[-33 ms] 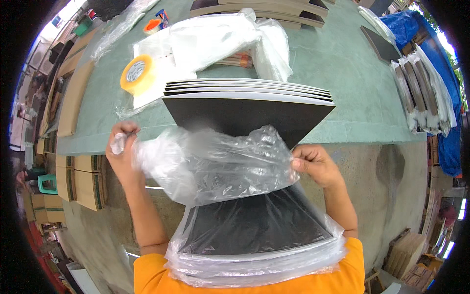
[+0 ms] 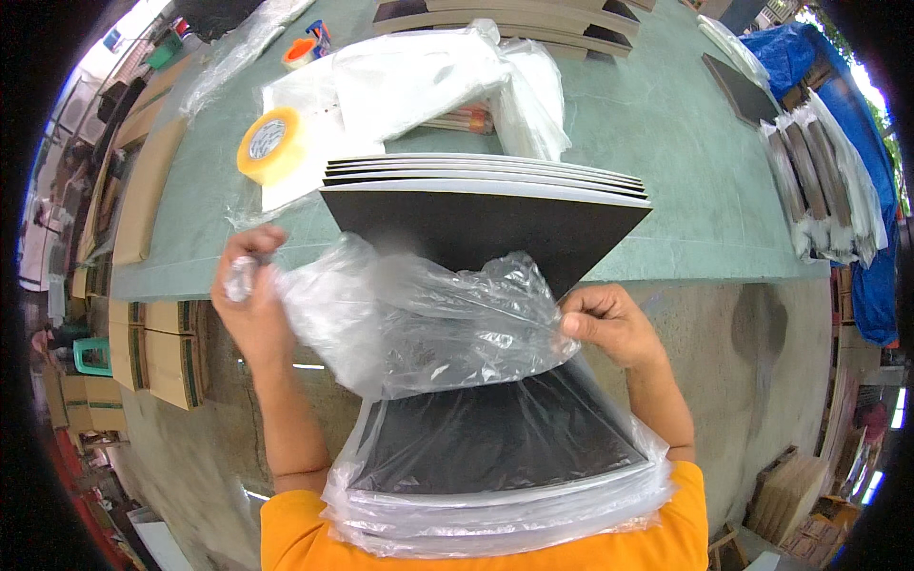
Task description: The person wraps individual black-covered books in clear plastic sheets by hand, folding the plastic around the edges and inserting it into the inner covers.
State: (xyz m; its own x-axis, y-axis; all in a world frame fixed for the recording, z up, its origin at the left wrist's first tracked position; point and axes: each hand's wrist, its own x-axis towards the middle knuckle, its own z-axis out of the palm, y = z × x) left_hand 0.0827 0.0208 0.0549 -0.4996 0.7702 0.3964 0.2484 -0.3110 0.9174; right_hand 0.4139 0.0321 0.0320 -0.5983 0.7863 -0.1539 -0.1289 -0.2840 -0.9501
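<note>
A stack of black boards point(image 2: 476, 228) with white edges leans on the table's near edge. Its near end point(image 2: 495, 438) is inside a clear plastic bag point(image 2: 457, 333) that rests against my orange shirt. Loose, crumpled film from the bag crosses the middle of the boards. My left hand point(image 2: 252, 290) is closed in a fist around a bunched part of this film, left of the stack. On the other side, my right hand point(image 2: 609, 324) pinches the bag's edge between thumb and fingers, beside the boards. Part of the stack is hidden under the film.
On the green table point(image 2: 685, 143) lie a tape roll point(image 2: 268, 145), white plastic bags point(image 2: 419, 76) and an orange tape dispenser point(image 2: 300, 52). More boards point(image 2: 533, 24) are piled at the far side. Wrapped boards point(image 2: 819, 181) stand at the right edge, cardboard point(image 2: 152, 200) at the left.
My left hand has shifted slightly to the right, and the film beside it has lifted and changed its folds. My right hand has barely moved, still pinching the bag.
</note>
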